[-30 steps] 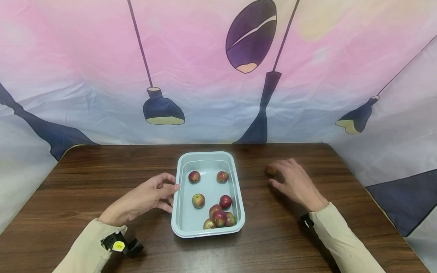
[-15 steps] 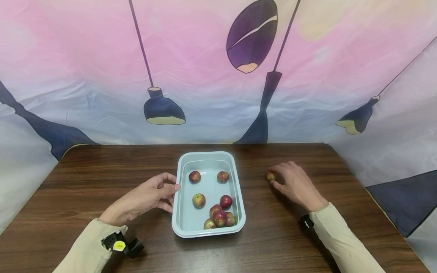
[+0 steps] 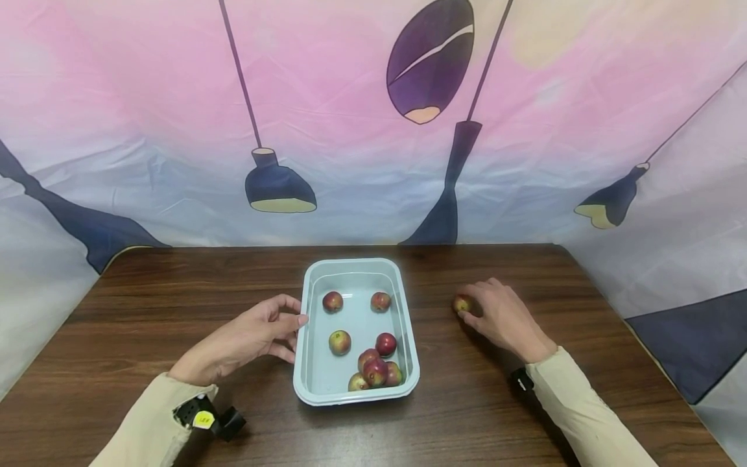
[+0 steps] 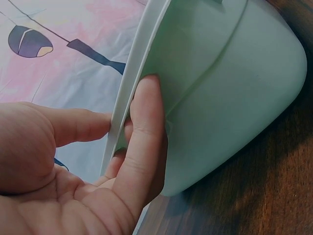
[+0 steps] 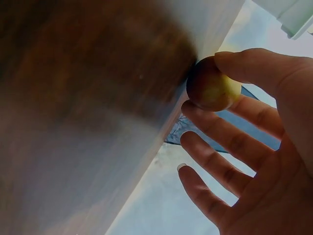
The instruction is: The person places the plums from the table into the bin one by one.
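Note:
My left hand (image 3: 257, 334) holds the left rim of a pale blue-green plastic tray (image 3: 358, 324). In the left wrist view the thumb presses the tray's rim (image 4: 131, 81) from the outer face while the fingers curl beneath it. To the right of the tray, my right hand (image 3: 506, 319) pinches a small red and yellow apple (image 3: 462, 303) low at the tabletop. Seen from the right wrist, the thumb and first fingers are on that apple (image 5: 212, 90), and the other fingers spread loosely. Several similar apples (image 3: 375, 372) lie in the tray, bunched mostly at its near right corner.
Loose in the tray are an apple (image 3: 332, 301) at the far left, another apple (image 3: 380, 301) at the far right, and a greener apple (image 3: 340, 342) near the middle. The dark wooden table (image 3: 461, 408) ends at a printed cloth backdrop (image 3: 362, 162).
My right hand and its apple have shifted slightly toward the near side of the table, and more of the apple shows. The left hand and the tray have stayed in place.

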Motion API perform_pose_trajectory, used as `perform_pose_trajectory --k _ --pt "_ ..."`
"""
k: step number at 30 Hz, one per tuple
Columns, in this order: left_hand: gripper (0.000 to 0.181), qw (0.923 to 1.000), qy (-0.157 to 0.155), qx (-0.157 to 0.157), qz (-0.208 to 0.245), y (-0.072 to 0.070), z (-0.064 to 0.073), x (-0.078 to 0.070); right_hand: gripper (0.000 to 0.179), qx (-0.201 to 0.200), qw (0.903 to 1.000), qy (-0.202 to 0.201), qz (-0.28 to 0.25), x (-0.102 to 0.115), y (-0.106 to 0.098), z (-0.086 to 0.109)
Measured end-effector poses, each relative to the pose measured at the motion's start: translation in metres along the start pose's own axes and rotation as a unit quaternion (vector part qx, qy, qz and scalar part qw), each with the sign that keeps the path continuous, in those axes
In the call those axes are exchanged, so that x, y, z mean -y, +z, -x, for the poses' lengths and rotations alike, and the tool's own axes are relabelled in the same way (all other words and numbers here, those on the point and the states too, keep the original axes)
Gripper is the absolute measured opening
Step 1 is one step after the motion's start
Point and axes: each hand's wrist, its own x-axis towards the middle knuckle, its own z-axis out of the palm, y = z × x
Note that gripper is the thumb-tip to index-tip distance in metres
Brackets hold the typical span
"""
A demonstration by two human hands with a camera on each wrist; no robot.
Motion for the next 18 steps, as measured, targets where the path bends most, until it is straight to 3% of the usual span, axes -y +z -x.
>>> perform_pose_trajectory --k 18 --pt "0.053 1.0 -0.001 0.001 0.0 0.0 0.0 -0.001 0.03 -0.026 0.9996 -0.007 -0.004 0.011 -0.012 -0.001"
